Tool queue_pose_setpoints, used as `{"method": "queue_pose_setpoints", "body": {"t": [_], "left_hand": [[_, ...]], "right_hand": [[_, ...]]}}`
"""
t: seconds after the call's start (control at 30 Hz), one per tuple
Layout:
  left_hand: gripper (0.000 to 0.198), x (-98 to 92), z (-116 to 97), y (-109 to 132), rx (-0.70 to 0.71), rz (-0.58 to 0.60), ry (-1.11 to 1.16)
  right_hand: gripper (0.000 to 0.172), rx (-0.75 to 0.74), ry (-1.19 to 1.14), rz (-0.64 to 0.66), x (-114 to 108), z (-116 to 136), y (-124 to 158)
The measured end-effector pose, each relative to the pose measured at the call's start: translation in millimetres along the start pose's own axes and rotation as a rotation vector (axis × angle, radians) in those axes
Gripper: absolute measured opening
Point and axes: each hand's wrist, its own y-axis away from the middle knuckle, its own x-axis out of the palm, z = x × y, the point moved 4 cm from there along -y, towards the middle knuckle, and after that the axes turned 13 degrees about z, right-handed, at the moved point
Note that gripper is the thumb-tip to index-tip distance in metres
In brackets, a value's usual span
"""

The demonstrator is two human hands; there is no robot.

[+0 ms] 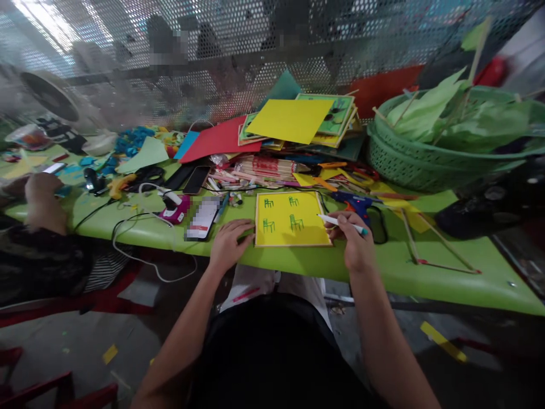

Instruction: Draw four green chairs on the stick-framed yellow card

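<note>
A yellow sheet with a thin pale border (281, 232) lies on the green table, with several small chairs drawn on it in green. My left hand (232, 243) rests at the sheet's left edge, fingers stretched out and holding nothing. In my right hand (355, 238) is a white marker (334, 221) with a green end, held in a writing grip. Its tip is over the right part of the sheet; I cannot tell whether it touches. A blue glue gun (355, 203) lies just beyond that hand.
A phone (204, 218) and a pink power strip (175, 211) with cables lie to the left. Coloured papers (293, 119), sticks and pens are heaped behind. Green baskets (409, 165) stand back right; a stick frame (447, 267) lies right. Another person's hand (42, 199) is far left.
</note>
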Motion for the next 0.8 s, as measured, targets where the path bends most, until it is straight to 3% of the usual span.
{"method": "queue_pose_setpoints", "body": {"t": [0.4,0.8], "left_hand": [[0.017,0.1,1.1,3.0,0.018,-0.055,0.024],[0.02,-0.8,0.5,6.5,0.049,-0.034,0.053]], "right_hand": [[0.028,0.0,0.001,-0.02,-0.3,-0.7,-4.5],[0.032,0.022,-0.024,-0.036,2.3,2.0,-8.6]]}}
